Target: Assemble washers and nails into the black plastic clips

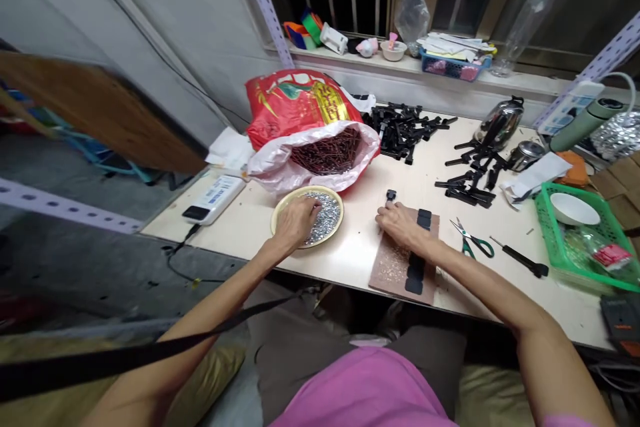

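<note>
My left hand [296, 219] reaches into a round, pale yellow bowl [275, 215] of small shiny metal pieces [327, 217]. Its fingers are curled together, and what they grip is hidden. At the upper left edge of a brown board [387, 270], my right hand [396, 221] is closed around a black plastic piece [391, 195], whose end sticks out past the fingers. Flat black pads [415, 273] lie in a row along the board, partly beneath my right wrist. Pale crumbs are scattered over the board.
Behind the bowl, a red sack [295, 107] spills open with dark reddish strips. Black plastic pieces [400, 127] are heaped behind, more [470, 190] to the right. Scissors [471, 240], a screwdriver [520, 257] and a green basket [545, 213] lie right; a white power bank [215, 199] left.
</note>
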`<state>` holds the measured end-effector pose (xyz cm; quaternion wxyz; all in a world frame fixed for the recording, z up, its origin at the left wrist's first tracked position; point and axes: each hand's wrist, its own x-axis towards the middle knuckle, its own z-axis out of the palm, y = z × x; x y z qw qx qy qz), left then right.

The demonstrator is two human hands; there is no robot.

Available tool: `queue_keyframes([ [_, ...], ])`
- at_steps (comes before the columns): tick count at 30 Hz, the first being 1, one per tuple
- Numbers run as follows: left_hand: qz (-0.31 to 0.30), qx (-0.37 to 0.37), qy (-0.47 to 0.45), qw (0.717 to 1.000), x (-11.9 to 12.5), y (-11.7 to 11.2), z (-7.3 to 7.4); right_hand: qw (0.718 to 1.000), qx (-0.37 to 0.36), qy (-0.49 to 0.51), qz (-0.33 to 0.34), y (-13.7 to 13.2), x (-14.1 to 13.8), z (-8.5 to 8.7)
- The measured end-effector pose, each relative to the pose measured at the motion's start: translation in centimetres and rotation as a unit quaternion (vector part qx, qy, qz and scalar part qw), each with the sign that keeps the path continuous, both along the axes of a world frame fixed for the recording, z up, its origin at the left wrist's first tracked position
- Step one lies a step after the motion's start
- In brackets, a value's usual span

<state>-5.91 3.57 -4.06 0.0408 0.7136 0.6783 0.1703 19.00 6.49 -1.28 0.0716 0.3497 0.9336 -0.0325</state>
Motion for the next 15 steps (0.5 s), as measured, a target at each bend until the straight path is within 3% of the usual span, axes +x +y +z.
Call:
queue_keyframes([
  [3,-0.024,-0.018,0.003,1.0,-1.8,-0.5,-0.6,0.996,0.033,-0.07,0.052,3.1,-1.2,-1.4],
  [9,-0.075,-0.023,-0.01,0.997,-2.8,-0.5,-2.0,0.984,0.064,-0.125,0.114,5.1,-1.5,-4.0],
  [15,-0.084,-0.033,-0.003,0.996,-2.7,0.8,-2.8,0.979,0.053,-0.14,0.139,6.7,-2.5,-2.9],
])
